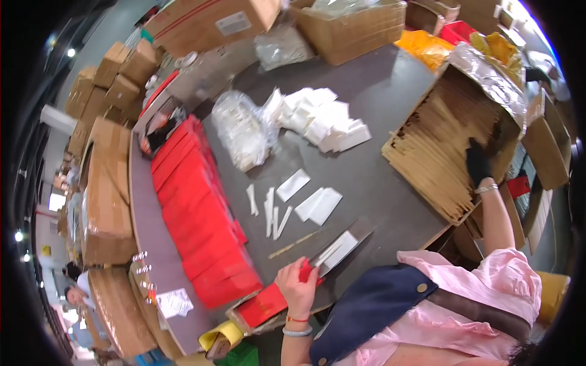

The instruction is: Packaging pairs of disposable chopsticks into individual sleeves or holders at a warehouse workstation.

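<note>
My bare left hand [297,288] is closed on a red pouch [306,272] near the table's front edge. Beyond its fingers lies a clear sleeve [360,230] with white strips [334,250] in it. Below the wrist is another flat red pouch [264,305]. My right hand [478,163], in a black glove, reaches into a cardboard box [420,129] lined with silver foil. It touches a layer of thin brown sticks [439,161]; its fingers blend into one dark shape. A single thin stick [293,244] lies on the table beside the sleeve.
Red pouches [195,213] overlap in a long row on the left. White cards [320,119] form a heap beside a clear plastic bag [241,131]. Loose white pieces [318,204] lie mid-table. A yellow tape roll [220,335] sits at the front-left corner. Cartons [348,30] stand behind.
</note>
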A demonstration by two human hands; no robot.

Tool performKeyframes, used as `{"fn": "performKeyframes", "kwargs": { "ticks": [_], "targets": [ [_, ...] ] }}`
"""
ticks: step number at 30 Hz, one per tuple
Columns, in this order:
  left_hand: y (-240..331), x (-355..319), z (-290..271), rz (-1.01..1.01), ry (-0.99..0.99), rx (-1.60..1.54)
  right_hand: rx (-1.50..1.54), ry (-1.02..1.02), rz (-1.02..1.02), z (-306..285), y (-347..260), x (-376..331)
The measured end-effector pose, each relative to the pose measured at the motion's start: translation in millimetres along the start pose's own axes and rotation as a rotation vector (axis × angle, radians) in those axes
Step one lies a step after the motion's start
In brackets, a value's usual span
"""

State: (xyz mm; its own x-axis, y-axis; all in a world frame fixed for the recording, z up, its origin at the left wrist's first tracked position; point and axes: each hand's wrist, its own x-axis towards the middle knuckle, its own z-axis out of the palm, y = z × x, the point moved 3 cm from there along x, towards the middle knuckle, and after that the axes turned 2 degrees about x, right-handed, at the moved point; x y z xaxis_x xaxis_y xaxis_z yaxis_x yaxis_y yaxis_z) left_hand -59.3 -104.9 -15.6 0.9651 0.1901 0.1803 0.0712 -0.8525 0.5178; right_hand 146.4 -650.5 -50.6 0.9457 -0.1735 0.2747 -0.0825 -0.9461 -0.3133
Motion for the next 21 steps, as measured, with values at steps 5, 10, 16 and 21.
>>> {"fn": "performKeyframes", "kwargs": {
  "ticks": [5, 10, 16, 21],
  "targets": [
    [2, -5, -3, 0.083, -0.215, 0.084, 0.373, -0.262, -0.508, -11, -163, -46],
    [-12, -13, 3, 0.071, -0.179, 0.078, 0.164, -0.748, -0.854, 51, -264, -102],
    [13, 4, 29, 0.071, -0.149, 0.074, 0.550, -0.611, -0.972, 103, -291, -126],
    [10, 4, 39, 0.079, -0.151, 0.128, 0.825, -0.939, -0.278, 116, -293, -153]
  ]
}}
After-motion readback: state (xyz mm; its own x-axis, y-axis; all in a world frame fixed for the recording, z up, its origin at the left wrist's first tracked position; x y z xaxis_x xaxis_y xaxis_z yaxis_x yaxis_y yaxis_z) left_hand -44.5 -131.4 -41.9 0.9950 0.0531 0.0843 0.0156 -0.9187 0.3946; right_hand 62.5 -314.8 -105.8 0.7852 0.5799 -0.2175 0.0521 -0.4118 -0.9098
